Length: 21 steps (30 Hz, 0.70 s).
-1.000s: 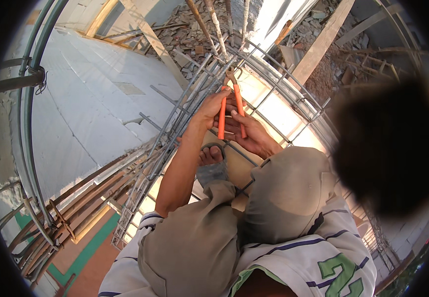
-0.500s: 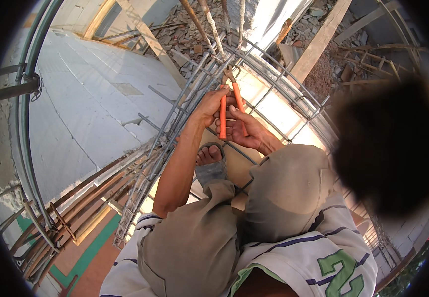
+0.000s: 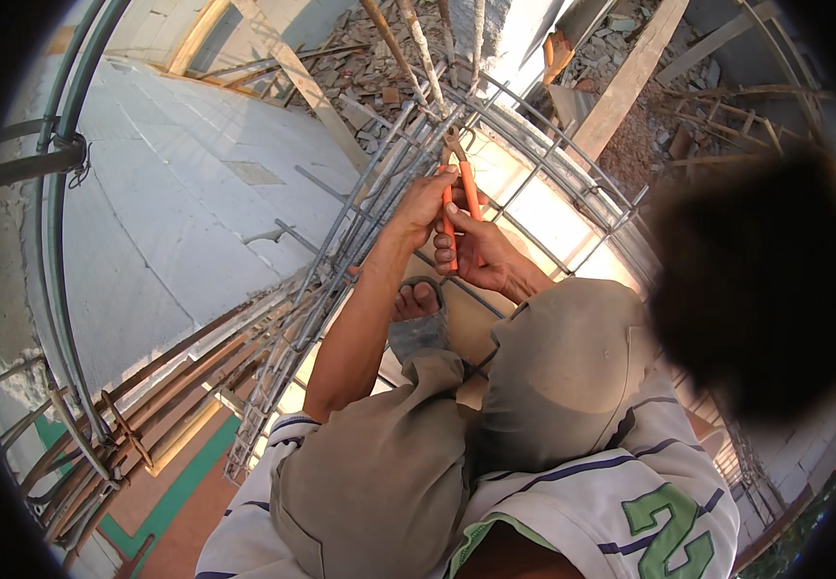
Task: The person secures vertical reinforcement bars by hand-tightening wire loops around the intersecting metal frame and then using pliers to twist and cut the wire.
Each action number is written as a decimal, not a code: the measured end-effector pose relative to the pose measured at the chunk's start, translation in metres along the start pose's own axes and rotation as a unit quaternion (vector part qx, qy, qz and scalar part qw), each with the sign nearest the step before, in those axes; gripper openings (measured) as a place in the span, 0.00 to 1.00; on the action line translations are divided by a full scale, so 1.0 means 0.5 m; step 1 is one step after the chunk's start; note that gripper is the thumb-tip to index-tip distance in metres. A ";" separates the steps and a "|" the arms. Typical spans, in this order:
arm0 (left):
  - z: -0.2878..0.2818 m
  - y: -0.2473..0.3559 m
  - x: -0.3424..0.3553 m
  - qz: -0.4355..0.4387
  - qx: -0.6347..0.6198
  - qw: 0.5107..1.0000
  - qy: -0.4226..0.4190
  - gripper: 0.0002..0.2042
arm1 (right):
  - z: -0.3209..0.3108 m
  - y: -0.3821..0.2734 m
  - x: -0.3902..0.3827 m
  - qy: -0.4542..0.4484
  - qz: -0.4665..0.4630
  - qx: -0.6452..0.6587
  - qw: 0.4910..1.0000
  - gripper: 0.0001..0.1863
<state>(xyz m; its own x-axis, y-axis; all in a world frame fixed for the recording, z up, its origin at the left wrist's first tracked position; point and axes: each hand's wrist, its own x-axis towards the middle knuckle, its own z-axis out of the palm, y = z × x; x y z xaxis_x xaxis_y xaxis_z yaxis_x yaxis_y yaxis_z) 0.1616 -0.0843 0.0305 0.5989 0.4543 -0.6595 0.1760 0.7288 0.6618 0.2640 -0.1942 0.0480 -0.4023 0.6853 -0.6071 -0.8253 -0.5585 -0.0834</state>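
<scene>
Orange-handled end-cutting pincers (image 3: pixel 470 187) point away from me, their metal jaws up against the rebar where several bars meet. My left hand (image 3: pixel 421 206) is closed on the left handle near the pivot, thumb upward. My right hand (image 3: pixel 484 254) wraps its fingers round the lower handles, with the thumb lying across them. Whether wire sits between the jaws is too small to make out. Under and around both hands runs a rebar cage (image 3: pixel 526 185) of long bars and cross ties. My sandalled foot (image 3: pixel 418 314) rests just below the hands.
Upright rusty bars (image 3: pixel 421 48) rise beyond the jaws. A pale block wall (image 3: pixel 162 198) stands to the left, with bent conduits (image 3: pixel 48 222) at its edge. Rubble (image 3: pixel 365 72) and a wooden plank (image 3: pixel 630 82) lie beyond. A blurred dark shape (image 3: pixel 760 289) covers the right side.
The right hand's fingers have gone from loosely spread to curled round the handles. The two handles have drawn closer together. The view has shifted slightly.
</scene>
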 end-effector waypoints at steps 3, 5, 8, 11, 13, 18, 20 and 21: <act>0.009 0.000 -0.003 0.002 0.019 1.000 0.015 0.24 | -0.004 -0.001 0.004 0.025 0.014 0.012 1.000 0.19; 0.020 0.006 -0.008 -0.006 0.041 0.999 0.020 0.24 | -0.008 -0.006 -0.001 0.021 0.024 0.022 0.999 0.18; 0.021 0.015 -0.026 -0.023 0.081 0.996 0.027 0.24 | -0.009 -0.015 -0.024 0.015 0.021 -0.010 1.000 0.18; 0.009 0.012 -0.068 -0.039 0.121 0.991 0.048 0.22 | -0.018 -0.003 -0.087 0.042 -0.014 -0.101 0.994 0.17; 0.008 0.015 -0.082 0.010 0.202 0.974 0.098 0.20 | -0.039 -0.014 -0.140 0.107 -0.013 -0.226 0.968 0.16; 0.032 -0.006 -0.045 0.187 0.421 0.847 0.267 0.22 | -0.150 0.020 -0.238 0.305 -0.047 -0.495 0.812 0.17; 0.053 -0.022 -0.014 0.195 0.432 0.825 0.308 0.23 | -0.186 0.035 -0.275 0.368 -0.045 -0.566 0.736 0.17; 0.032 -0.028 -0.021 0.192 0.452 0.799 0.347 0.23 | -0.210 0.060 -0.262 0.363 -0.044 -0.593 0.718 0.17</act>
<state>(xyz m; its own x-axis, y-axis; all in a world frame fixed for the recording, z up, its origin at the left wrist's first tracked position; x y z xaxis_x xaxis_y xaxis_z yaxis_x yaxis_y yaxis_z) 0.1654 -0.1077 0.0341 0.2217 0.9590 -0.1765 0.7639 -0.0583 0.6427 0.3338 -0.3499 0.0422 0.2973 0.5583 -0.7745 0.2558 -0.8282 -0.4987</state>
